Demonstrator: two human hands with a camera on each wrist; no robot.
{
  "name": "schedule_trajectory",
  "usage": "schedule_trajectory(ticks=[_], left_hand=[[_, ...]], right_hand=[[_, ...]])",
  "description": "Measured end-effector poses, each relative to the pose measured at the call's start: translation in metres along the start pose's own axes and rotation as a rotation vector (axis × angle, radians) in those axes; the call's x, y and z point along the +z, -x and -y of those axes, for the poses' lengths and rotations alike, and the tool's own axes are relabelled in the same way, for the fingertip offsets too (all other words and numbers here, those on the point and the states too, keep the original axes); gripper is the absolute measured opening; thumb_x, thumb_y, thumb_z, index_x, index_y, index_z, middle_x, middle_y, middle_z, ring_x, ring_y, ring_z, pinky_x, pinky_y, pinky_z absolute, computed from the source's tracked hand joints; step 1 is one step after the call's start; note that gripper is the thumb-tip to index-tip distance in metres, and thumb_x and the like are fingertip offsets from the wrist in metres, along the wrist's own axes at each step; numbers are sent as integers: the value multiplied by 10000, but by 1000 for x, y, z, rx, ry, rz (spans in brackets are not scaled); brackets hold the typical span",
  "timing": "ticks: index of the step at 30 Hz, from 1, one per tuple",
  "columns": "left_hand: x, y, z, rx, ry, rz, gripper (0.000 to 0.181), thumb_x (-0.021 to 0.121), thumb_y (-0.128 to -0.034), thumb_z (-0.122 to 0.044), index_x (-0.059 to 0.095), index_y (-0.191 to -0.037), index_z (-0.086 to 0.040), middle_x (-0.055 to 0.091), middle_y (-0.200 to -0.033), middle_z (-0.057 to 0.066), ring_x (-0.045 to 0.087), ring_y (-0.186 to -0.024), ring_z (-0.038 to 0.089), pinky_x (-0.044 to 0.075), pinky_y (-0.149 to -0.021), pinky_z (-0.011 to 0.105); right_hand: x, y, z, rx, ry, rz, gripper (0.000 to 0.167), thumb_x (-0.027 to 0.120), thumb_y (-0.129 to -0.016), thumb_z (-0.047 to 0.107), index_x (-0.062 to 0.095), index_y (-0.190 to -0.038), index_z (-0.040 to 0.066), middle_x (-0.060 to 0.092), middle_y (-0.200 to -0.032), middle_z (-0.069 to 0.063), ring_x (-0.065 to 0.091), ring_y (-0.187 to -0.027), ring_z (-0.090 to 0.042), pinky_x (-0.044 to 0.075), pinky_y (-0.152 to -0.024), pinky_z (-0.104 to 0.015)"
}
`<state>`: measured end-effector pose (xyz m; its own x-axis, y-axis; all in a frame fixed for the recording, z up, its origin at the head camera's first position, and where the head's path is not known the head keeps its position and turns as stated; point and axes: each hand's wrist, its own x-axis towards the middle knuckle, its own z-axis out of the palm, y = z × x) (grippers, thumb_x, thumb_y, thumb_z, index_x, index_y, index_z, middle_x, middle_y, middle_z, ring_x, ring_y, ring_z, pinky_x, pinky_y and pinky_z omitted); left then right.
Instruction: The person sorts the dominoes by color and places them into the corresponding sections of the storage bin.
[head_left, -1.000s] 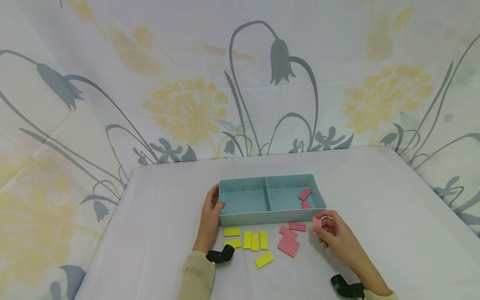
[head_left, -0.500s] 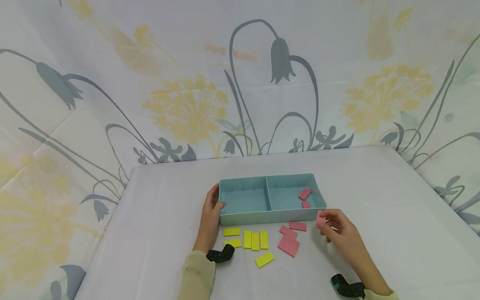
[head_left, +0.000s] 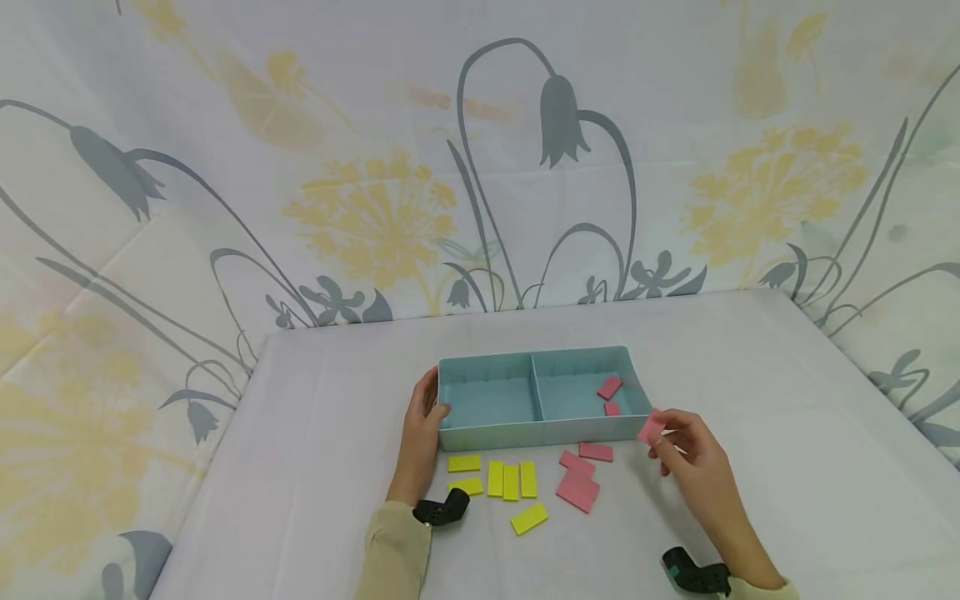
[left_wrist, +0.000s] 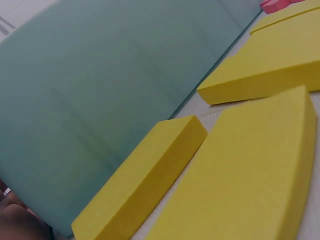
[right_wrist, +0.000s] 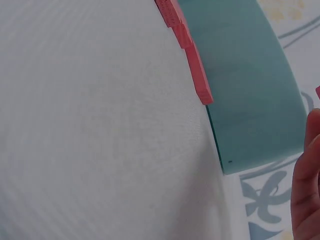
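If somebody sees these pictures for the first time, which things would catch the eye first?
Probably the two-part blue-green box near the middle of the table, with the left hand gripping its left end. Bright yellow pieces and pink pieces lie in front of it, and the right hand pinches another pink piece near its right front corner. Behind, large grey printed flowers also stand out.

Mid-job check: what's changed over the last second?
The right hand, pinching a pink block, has moved up and to the right in the head view, and the block has tilted. Nothing was grasped or released. Unchanged: the left hand on the blue box, the two pink blocks inside and the loose blocks in front.
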<state>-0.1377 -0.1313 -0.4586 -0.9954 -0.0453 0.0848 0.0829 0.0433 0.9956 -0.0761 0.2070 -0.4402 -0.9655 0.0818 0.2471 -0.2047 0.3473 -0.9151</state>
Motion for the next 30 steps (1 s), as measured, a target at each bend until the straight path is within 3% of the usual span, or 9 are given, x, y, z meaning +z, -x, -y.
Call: schedule_trajectory(ticks=[9,18,30], left_hand=[[0,0,0,-8,1,-2,520,400,-894,-99,294,-1365,-292,290,-1387,-152,227,-1277,21,208,-1048,325],[-1,0,-1,-3,-5,8,522,398,-894,-113,285,-1371,-292,281,-1396,-143,221,-1282,31,203,-1051,338],[-1,0,2,-2,7,0,524,403,-892,-101,297,-1365,-299,287,-1396,-137,228,-1286,46,213,-1048,345]], right_hand=[[-1,-1,-1,24,3,-20,238,540,-889,141,487,-1114,83,585,-870,-48,562,-682,-218,459,-493,-280],[-1,0,3,14,-4,12,335,503,-908,132,477,-1240,101,603,-824,-74,527,-598,-219,420,-516,-295],[1,5,24,5,19,2,364,492,-913,130,480,-1275,90,613,-846,-97,507,-591,-205,414,-536,-284]])
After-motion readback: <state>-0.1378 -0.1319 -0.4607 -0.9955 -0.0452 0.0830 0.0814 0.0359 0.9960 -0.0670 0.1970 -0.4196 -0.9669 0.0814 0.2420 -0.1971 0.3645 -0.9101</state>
